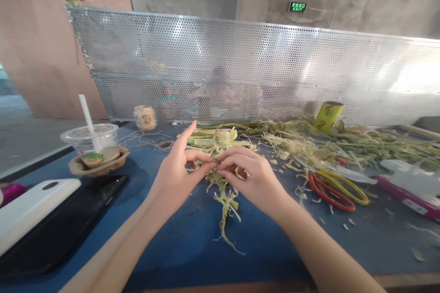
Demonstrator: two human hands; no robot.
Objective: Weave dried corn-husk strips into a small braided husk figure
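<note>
A bundle of pale green plant stalks (225, 196) lies on the blue table in front of me, with thin, root-like strands trailing toward the near edge. Over its middle, my left hand (178, 165) pinches at the bundle with thumb and finger, one finger raised. Close against it, my right hand (252, 171) has its fingertips pressed together on the same spot. Whatever fine piece lies between the fingertips is too small to make out. Cut stalks and a curled leaf (225, 135) spread just beyond both hands.
At the left are a plastic cup with straw (99, 144), a black tablet (68, 219) and a white case (37, 206). Twine (145, 118) stands behind. Scissors (332, 192), a yellow-green can (328, 116) and loose plant scraps (378, 144) lie right. A perforated metal screen (240, 68) borders the back.
</note>
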